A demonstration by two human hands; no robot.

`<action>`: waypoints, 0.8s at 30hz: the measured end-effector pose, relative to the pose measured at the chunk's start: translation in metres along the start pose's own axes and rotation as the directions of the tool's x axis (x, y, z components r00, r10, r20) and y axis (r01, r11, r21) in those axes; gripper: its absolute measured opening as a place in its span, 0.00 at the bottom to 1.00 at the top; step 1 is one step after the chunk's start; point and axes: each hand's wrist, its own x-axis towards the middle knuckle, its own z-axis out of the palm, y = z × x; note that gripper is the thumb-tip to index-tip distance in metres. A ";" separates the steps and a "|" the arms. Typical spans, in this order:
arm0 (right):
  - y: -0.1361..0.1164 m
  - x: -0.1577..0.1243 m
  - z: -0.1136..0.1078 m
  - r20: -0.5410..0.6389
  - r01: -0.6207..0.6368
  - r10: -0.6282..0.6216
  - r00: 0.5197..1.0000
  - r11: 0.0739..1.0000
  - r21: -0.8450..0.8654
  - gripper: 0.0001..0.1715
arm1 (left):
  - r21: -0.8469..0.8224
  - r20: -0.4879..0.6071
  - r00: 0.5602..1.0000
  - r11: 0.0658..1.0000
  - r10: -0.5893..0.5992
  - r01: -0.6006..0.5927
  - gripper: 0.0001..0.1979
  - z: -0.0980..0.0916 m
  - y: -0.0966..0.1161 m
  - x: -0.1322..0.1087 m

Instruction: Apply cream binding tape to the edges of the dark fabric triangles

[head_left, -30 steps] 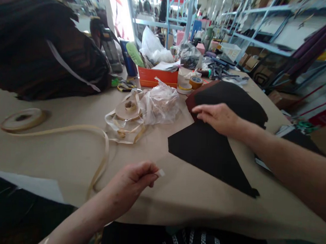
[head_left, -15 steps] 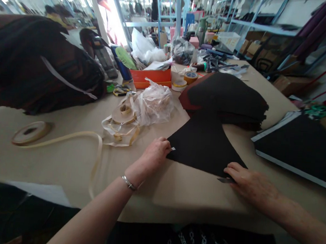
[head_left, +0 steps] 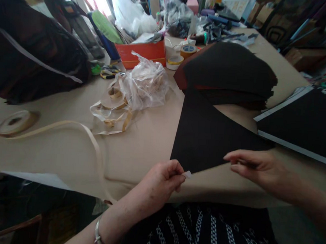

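A dark cut piece of fabric [head_left: 206, 134] lies flat on the paper-covered table [head_left: 139, 142], with its near corner at the table's front edge. My left hand [head_left: 162, 182] is closed in a pinch on a small white scrap of tape [head_left: 187, 174] right at that near corner. My right hand [head_left: 255, 168] pinches the fabric's lower right edge between thumb and fingers. A stack of dark fabric pieces [head_left: 229, 72] sits behind the single piece.
A tape roll [head_left: 15, 122] at left trails a long strip [head_left: 76, 129] toward the front edge. A crumpled clear bag [head_left: 147, 84] with tape rolls lies mid-table. An orange box [head_left: 141, 54], scissors [head_left: 108, 72] and clutter stand at the back. A dark board [head_left: 303, 125] lies at right.
The fabric piece has been drawn toward the table's front edge. My left hand moved back to its near corner, still pinching the scrap. My right hand lifted from pressing the edge to pinching it.
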 end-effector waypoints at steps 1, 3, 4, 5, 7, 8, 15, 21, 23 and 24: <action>-0.015 0.001 0.015 0.056 -0.014 0.009 0.998 0.996 0.089 0.13 | 0.004 0.006 1.000 1.000 0.002 -0.002 0.07 0.004 0.003 0.003; -0.037 0.006 0.040 0.115 -0.053 0.027 0.993 0.972 0.227 0.12 | 0.014 0.008 1.000 1.000 0.019 -0.019 0.07 0.011 0.009 0.009; -0.044 0.009 0.049 0.128 -0.074 0.039 0.991 0.956 0.284 0.12 | 0.013 0.006 1.000 1.000 0.026 -0.026 0.06 0.015 0.010 0.011; -0.047 0.012 0.055 0.135 -0.094 0.052 0.990 0.939 0.332 0.10 | 0.007 0.001 1.000 1.000 0.031 -0.031 0.06 0.017 0.012 0.012; -0.048 0.018 0.061 0.160 -0.130 0.070 0.985 0.906 0.402 0.08 | -0.006 -0.020 0.999 0.999 0.040 -0.040 0.06 0.022 0.013 0.014; -0.046 0.019 0.062 0.179 -0.144 0.074 0.981 0.895 0.422 0.07 | -0.011 -0.028 0.999 0.999 0.040 -0.040 0.06 0.023 0.013 0.014; -0.041 0.016 0.065 0.214 -0.134 0.036 0.976 0.877 0.462 0.06 | -0.081 0.064 0.997 0.996 0.035 -0.030 0.12 0.031 0.003 0.020; -0.041 0.011 0.059 0.185 -0.066 0.009 0.983 0.950 0.306 0.02 | -0.040 0.240 0.968 0.995 -0.078 0.090 0.18 0.041 -0.019 0.036; -0.036 0.008 0.048 0.103 -0.008 -0.013 0.995 0.979 0.205 0.01 | 0.024 0.245 0.965 0.996 -0.094 0.091 0.18 0.040 -0.021 0.037; -0.031 0.006 0.040 0.052 0.016 -0.024 0.998 0.988 0.152 0.02 | 0.073 0.228 0.970 0.995 -0.087 0.072 0.18 0.039 -0.021 0.036</action>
